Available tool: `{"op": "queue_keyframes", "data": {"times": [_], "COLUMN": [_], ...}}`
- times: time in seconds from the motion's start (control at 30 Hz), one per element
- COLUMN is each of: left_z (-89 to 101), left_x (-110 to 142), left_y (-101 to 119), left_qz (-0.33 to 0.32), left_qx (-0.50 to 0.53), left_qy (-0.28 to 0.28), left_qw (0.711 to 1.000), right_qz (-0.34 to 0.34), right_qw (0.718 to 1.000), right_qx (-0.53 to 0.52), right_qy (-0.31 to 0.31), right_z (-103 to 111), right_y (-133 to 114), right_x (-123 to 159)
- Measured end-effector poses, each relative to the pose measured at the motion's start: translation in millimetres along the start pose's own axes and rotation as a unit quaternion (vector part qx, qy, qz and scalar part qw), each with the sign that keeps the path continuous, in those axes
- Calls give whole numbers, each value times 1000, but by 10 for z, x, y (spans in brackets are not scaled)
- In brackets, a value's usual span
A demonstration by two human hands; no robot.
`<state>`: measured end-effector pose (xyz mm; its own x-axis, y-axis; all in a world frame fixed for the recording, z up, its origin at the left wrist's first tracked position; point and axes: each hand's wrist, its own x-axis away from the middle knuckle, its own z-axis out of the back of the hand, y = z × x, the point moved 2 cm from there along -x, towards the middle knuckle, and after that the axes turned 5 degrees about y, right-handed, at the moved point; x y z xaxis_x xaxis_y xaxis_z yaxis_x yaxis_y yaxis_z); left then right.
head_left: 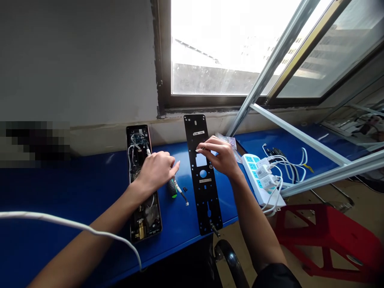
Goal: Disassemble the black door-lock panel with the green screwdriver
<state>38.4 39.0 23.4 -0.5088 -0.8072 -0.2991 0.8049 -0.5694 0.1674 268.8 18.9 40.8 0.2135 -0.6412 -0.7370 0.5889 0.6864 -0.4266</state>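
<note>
From my remote seat, my right hand [217, 156] sits with its fingertips [201, 148] gathered over the upper part of a long, black, perforated metal plate [205, 200]; whether they pinch something, I cannot tell. The plate lies flat under that hand, leaving its holes open to reach. My left hand [156, 172] hovers well apart, its fingers spread just above a black-and-green screwdriver [172, 189], kept within easy reach; I cannot tell if they touch it. Tiny dark screws [185, 189] lie between my hands, and an open, black-framed lock body [144, 218] with exposed wiring sits under and left of my left hand, all on a glossy blue table [99, 188].
</note>
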Motion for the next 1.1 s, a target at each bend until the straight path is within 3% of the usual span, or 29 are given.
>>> {"op": "queue_keyframes", "data": {"times": [0.1, 0.23, 0.47, 0.73, 1.1], "left_z": [-36, -61, 81, 48, -125], "left_x": [7, 27, 50, -6, -95], "left_y": [43, 26, 68, -1, 63], "left_qz": [12, 17, -38, -54, -87], "left_qx": [-12, -18, -37, -44, -69], "left_qy": [-60, -91, -145, -160, -181], "left_qw": [998, 996, 988, 985, 977], "right_qz": [-27, -63, -116, -178, -223], "right_qw": [999, 996, 984, 966, 954], "right_qx": [-11, -22, -44, -48, -18], "right_qy": [-24, -55, -129, -181, -199], "right_z": [-80, -171, -466, -727, -1090], "right_y": [121, 347, 806, 1137, 1288], "right_x": [87, 198, 386, 473, 441]}}
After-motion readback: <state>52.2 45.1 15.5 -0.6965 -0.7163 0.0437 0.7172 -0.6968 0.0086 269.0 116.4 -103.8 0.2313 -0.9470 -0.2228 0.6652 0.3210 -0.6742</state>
